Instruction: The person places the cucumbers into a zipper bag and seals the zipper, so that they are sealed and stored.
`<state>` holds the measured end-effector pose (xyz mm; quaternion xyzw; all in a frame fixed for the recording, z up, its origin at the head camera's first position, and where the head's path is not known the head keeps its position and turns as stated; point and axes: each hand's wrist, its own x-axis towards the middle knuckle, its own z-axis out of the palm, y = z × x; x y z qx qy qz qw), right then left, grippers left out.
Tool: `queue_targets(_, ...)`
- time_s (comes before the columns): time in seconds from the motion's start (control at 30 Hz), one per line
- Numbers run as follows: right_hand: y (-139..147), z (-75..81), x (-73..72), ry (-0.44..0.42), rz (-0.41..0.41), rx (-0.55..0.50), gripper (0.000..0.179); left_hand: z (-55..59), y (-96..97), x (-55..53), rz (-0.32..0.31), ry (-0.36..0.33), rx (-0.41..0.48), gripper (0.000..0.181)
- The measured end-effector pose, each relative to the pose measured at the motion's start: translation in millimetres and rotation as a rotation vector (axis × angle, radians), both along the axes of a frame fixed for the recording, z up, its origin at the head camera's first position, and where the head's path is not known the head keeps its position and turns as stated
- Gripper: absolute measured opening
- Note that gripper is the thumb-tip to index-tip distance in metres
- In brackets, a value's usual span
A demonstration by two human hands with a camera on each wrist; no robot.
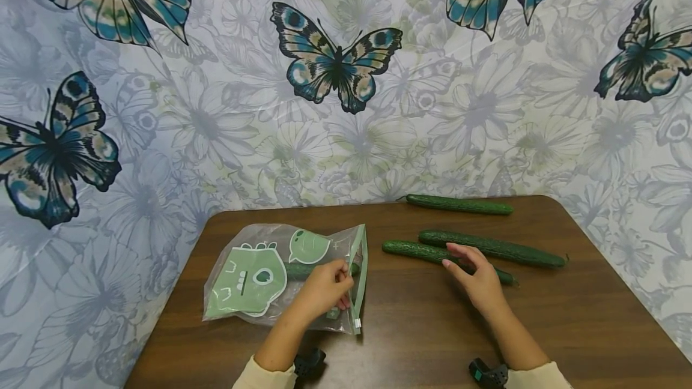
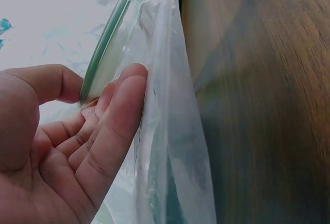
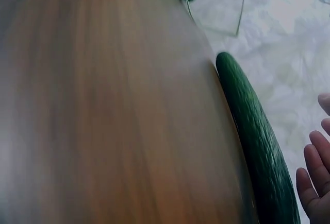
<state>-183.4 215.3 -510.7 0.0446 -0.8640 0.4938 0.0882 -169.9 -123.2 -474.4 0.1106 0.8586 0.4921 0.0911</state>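
A clear zip bag [image 1: 248,284] with green cartoon prints lies on its side at the left, its mouth facing right. Inside, a cucumber [image 1: 299,271] shows through the plastic. My left hand [image 1: 323,287] pinches the bag's mouth; in the left wrist view the thumb meets the green zip strip [image 2: 105,46], with the fingers against the film. Over the nearest loose cucumber [image 1: 413,250] hovers my right hand [image 1: 480,284], fingers loosely bent and thumb apart. In the right wrist view its fingers [image 3: 317,170] are beside a cucumber [image 3: 258,136], with a gap between them.
Just behind the nearest cucumber lies a longer cucumber [image 1: 494,247]. Another cucumber [image 1: 459,204] is by the back edge of the brown wooden table [image 1: 411,329]. A butterfly-patterned cloth [image 1: 346,149] hangs behind the table. A white slider [image 1: 357,324] sits at the zip's near end.
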Motion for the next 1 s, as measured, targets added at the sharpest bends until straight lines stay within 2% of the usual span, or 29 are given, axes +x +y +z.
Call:
queue_targets(0.17,23,0.9,3.4,-0.003,-0.022,0.041,0.05,-0.4,-0.3,-0.3,0.0,0.0,0.001,0.003)
queue_targets(0.47,59,0.5,4.9,-0.057,0.001,0.143,0.053,-2.6,-1.5,-1.3,-0.001,0.001,-0.003,0.004)
queue_targets(0.77,75,-7.6,2.6,-0.192,-0.006,0.195,0.06,-4.5,-2.7,-1.9,0.0,-0.004,-0.004,0.004)
queue_targets(0.87,79,-10.2,2.9,-0.235,0.014,0.206,0.063,-4.2,-2.6,-1.7,-0.002,-0.007,0.004,0.003)
queue_targets(1.0,82,-13.0,3.1,-0.247,0.052,0.246,0.065,-2.5,-1.9,-1.1,-0.009,-0.003,0.012,0.004)
